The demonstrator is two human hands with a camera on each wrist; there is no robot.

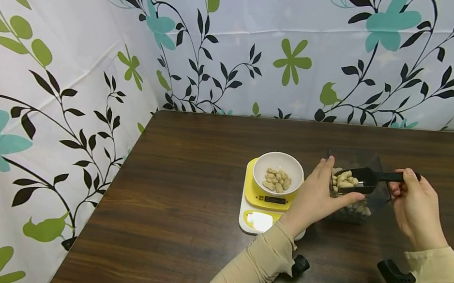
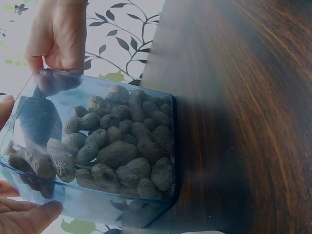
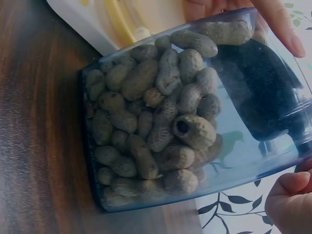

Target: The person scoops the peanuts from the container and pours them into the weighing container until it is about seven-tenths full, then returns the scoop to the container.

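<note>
A clear plastic container (image 1: 352, 156) of unshelled peanuts (image 2: 117, 153) stands on the table, right of centre. My left hand (image 1: 317, 194) holds its left side near the rim, thumb along the near wall. With my right hand (image 1: 418, 209) I grip the handle of a black scoop (image 1: 368, 178), its bowl inside the top of the container. Several peanuts (image 1: 344, 179) sit at the scoop's front edge. The wrist views show the scoop (image 3: 258, 87) through the clear wall, above the peanut heap. Part of the right fingers is hidden behind the handle.
Left of the container, a yellow and white kitchen scale (image 1: 251, 191) carries a white bowl (image 1: 279, 157) with several peanuts in it. The brown wooden table (image 1: 175, 192) meets a patterned curtain (image 1: 243, 31) at its back and left.
</note>
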